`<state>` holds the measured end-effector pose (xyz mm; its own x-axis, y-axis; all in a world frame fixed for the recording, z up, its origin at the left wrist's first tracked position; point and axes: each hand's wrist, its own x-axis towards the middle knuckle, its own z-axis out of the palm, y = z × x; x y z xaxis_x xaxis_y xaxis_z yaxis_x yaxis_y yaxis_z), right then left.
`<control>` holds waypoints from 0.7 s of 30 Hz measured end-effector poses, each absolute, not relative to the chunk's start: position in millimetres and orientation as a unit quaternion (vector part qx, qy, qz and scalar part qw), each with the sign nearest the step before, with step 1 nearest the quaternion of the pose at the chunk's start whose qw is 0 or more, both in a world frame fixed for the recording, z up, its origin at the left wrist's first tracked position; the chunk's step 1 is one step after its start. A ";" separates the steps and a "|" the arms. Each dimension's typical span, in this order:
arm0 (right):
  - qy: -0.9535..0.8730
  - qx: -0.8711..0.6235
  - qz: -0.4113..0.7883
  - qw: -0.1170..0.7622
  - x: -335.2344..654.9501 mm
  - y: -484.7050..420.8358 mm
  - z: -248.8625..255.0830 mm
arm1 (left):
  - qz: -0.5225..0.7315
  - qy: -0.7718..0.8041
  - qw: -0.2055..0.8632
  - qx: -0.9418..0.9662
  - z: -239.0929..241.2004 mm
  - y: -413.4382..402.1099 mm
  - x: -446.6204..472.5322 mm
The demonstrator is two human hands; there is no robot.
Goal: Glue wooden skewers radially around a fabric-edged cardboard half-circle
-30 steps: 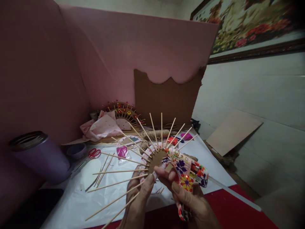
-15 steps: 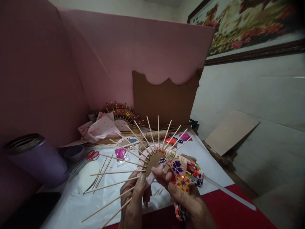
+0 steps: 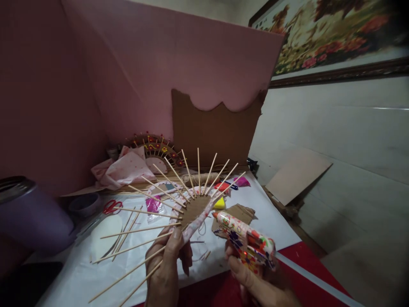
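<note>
My left hand (image 3: 166, 264) grips the lower edge of a cardboard half-disc (image 3: 195, 209), thumb on top. Pale spotted fabric wraps its rim, and several thin wooden sticks (image 3: 140, 227) fan outward from it. In my right hand (image 3: 255, 279) is a flower-patterned glue gun (image 3: 246, 236), its orange tip pointing up and left, apart from the half-disc. A clear glue stick (image 3: 313, 277) pokes out of the gun's back. Beneath the tip lies a torn piece of brown cardboard (image 3: 239, 215).
Red-handled scissors (image 3: 112, 207), loose sticks (image 3: 126, 234) and a purple container (image 3: 28, 217) are on the left. Behind stand a decorated arch (image 3: 159, 147), pink cloth (image 3: 119, 168) and a twine roll (image 3: 204, 179). A cardboard sheet (image 3: 217, 132) leans against the pink panel.
My right hand has drawn the glue gun down, away from the half-disc's rim. The half-disc stays in my left hand. The view has shifted slightly right.
</note>
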<state>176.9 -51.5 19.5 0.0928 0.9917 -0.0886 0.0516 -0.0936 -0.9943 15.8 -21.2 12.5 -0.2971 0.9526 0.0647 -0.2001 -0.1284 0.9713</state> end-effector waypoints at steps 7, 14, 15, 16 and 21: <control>-0.498 -0.599 0.441 0.446 180.1 -47.9 18.8 | 0.642 0.481 0.453 0.390 8.4 -20.5 15.1; -0.527 -0.564 0.462 0.436 180.8 -42.6 20.6 | 0.631 0.500 0.414 0.426 6.1 -23.2 14.0; -0.532 -0.569 0.462 0.424 181.2 -42.2 20.9 | 0.631 0.501 0.410 0.428 5.7 -23.6 13.8; -0.537 -0.574 0.461 0.413 181.6 -42.0 20.9 | 0.631 0.504 0.405 0.429 5.0 -23.8 13.6; -0.561 -0.576 0.449 0.390 183.5 -43.4 17.5 | 0.624 0.508 0.393 0.446 0.6 -22.4 12.7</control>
